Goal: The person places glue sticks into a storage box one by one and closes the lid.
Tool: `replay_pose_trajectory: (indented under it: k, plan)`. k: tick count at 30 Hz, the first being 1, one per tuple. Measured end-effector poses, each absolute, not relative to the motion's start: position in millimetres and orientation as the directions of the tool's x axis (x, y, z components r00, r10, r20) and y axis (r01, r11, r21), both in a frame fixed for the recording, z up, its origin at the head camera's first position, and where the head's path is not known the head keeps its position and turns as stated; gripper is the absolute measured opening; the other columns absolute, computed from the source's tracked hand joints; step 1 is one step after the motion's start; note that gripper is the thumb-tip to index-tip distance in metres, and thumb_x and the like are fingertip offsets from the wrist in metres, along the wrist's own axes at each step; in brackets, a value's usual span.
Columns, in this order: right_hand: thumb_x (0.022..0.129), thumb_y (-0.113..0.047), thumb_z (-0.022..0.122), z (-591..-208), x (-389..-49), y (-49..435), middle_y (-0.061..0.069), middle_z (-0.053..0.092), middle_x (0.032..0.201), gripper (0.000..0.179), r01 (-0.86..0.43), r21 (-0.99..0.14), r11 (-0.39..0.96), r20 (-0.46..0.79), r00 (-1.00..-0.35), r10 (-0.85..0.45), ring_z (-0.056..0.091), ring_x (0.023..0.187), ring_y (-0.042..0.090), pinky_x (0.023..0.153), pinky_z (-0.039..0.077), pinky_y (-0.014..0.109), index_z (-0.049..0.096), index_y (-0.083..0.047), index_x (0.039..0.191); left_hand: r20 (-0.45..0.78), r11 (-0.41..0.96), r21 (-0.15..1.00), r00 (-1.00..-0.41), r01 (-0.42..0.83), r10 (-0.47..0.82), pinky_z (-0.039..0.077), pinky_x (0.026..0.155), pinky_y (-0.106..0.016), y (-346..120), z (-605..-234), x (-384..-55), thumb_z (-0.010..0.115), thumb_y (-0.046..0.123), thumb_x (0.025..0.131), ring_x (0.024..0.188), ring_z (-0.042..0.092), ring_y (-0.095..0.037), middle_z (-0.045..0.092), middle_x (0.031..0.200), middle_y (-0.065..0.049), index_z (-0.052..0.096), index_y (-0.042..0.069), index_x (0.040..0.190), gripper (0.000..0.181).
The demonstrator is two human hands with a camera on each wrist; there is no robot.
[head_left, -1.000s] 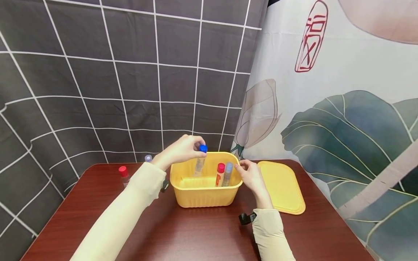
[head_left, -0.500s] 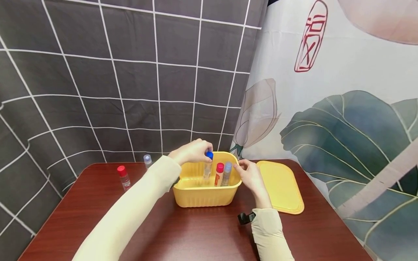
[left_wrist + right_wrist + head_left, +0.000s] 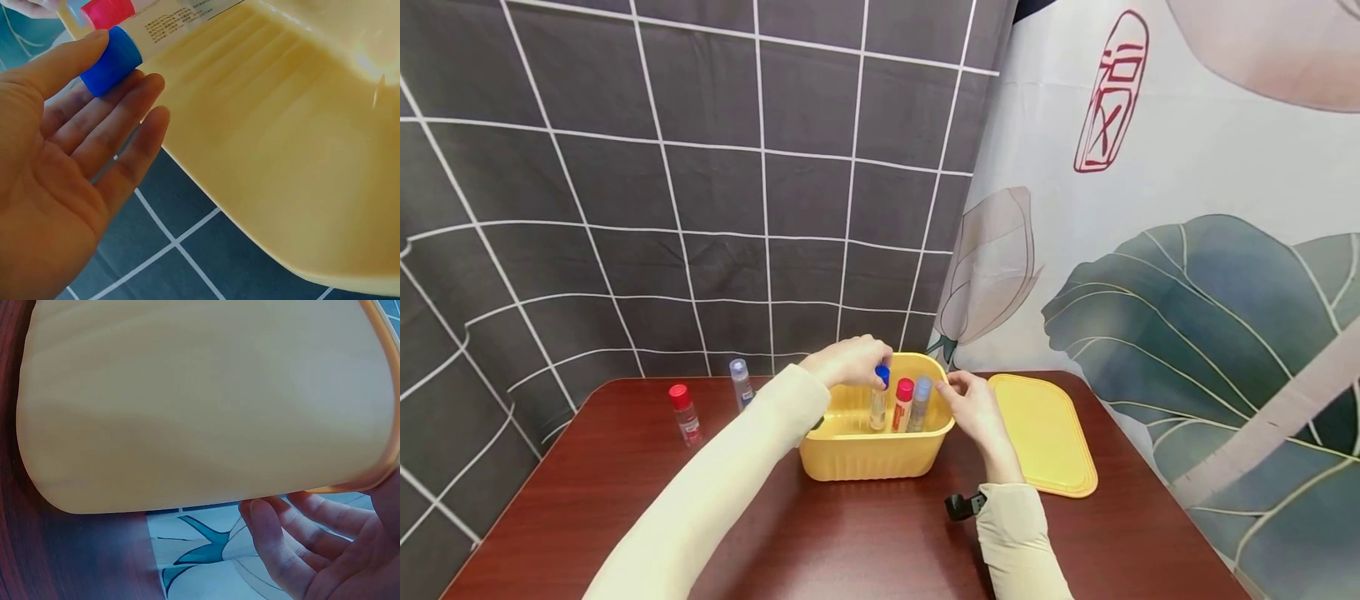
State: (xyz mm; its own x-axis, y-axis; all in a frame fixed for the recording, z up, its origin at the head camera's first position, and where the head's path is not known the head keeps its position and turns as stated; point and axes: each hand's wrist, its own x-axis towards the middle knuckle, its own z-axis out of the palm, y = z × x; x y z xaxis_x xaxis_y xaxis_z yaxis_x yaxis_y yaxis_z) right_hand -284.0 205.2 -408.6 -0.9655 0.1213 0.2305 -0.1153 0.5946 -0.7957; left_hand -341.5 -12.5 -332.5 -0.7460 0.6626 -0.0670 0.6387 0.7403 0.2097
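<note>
My left hand [image 3: 853, 362] reaches into a yellow plastic box [image 3: 876, 458] and pinches a clear, slim bottle [image 3: 877, 410] by its blue cap [image 3: 112, 61]. The bottle stands nearly upright inside, its cap between thumb and fingers in the left wrist view. Right beside it are a red-capped bottle [image 3: 902, 405] and a pale-blue-capped bottle [image 3: 919, 405], both leaning a little. At the box's right end my right hand [image 3: 976, 407] grips the rim; in the right wrist view its fingers [image 3: 265, 522] lie along the box's edge.
The yellow lid [image 3: 1048, 433] lies flat on the dark red table [image 3: 865, 542], right of the box. To the left stand another red-capped clear bottle [image 3: 685, 415] and a pale-capped one [image 3: 741, 383]. A grey gridded curtain [image 3: 700, 192] hangs behind.
My left hand has moved right and lowered the blue-capped bottle into the box, next to the red-capped one. The right hand has stayed at the rim.
</note>
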Motion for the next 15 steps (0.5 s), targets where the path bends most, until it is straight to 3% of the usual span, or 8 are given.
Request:
replay_pose_trajectory:
  k: [11,15]
  plan:
    - [0.093,-0.018,0.066,-408.3,-283.6,204.8,0.011,0.066,0.087,0.024,-0.11,-0.797,0.595,0.225,-0.967,0.123,0.061,0.077,0.024,0.069,0.055,0.035,0.068,0.002,0.107,-0.148,0.763,0.162,-0.749,0.625,0.645,0.049,0.066,-0.027,-4.5,-330.8,-343.1,0.079,0.021,0.083,0.074,0.057,-0.015,0.06,0.079,0.003,0.068,0.008,0.099,0.024]
    - [0.094,-0.018,0.066,-407.8,-283.8,204.5,0.012,0.065,0.087,0.024,-0.104,-0.796,0.597,0.218,-0.968,0.122,0.061,0.077,0.024,0.07,0.055,0.035,0.068,0.003,0.107,-0.17,0.771,0.154,-0.752,0.618,0.637,0.048,0.064,-0.027,-1.6,-329.2,-342.7,0.08,0.02,0.082,0.073,0.056,-0.014,0.061,0.078,0.003,0.067,0.009,0.095,0.022]
